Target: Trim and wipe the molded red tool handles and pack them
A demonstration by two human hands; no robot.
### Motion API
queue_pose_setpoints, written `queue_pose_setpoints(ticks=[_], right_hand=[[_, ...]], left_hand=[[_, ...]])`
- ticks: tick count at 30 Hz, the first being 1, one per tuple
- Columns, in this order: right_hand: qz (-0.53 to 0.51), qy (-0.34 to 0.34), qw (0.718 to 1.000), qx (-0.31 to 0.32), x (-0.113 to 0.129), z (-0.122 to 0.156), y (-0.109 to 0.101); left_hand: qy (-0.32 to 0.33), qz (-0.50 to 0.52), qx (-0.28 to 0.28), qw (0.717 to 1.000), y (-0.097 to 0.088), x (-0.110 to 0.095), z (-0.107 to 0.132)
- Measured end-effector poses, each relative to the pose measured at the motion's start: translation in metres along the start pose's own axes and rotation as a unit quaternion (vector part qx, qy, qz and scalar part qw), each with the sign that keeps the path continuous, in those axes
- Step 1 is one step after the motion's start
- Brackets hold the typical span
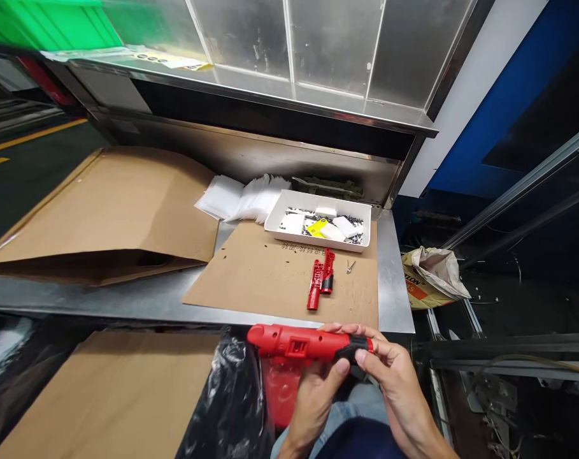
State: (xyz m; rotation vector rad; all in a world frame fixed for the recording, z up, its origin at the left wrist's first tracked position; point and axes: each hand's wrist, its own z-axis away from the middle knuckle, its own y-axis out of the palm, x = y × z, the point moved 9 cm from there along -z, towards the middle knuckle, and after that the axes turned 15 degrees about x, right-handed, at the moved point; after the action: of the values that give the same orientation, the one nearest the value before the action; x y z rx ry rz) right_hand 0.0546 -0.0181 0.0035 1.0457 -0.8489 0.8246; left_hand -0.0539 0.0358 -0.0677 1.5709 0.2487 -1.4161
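A long red plastic casing with a black section near its right end is held level above my lap, in front of the bench edge. Around its black end, my right hand is closed, thumb pressing on the near side. My left hand grips it from below, with the thumb against the black section. Beyond them, two smaller red plastic parts, one with a black end, lie side by side on a cardboard sheet. Small metal pieces rest to their right.
A white tray of small dark parts and packets stands at the back of the cardboard. Stacked white sheets are beside it. A large carton occupies the left bench. Black plastic hangs near my left hand; an open sack stands right.
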Motion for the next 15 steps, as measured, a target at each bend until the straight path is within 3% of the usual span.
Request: queue_pose_setpoints(ticks=[5,15], right_hand=[[0.005,-0.008,1.000,-0.011,-0.0011,0.0010,-0.0015],[0.018,-0.009,0.999,-0.030,0.0034,-0.0025,-0.0044]], left_hand=[[0.013,0.022,0.029,0.999,0.0048,0.0000,-0.0012],[0.018,0.026,-0.018,0.999,0.0049,-0.0086,-0.0008]])
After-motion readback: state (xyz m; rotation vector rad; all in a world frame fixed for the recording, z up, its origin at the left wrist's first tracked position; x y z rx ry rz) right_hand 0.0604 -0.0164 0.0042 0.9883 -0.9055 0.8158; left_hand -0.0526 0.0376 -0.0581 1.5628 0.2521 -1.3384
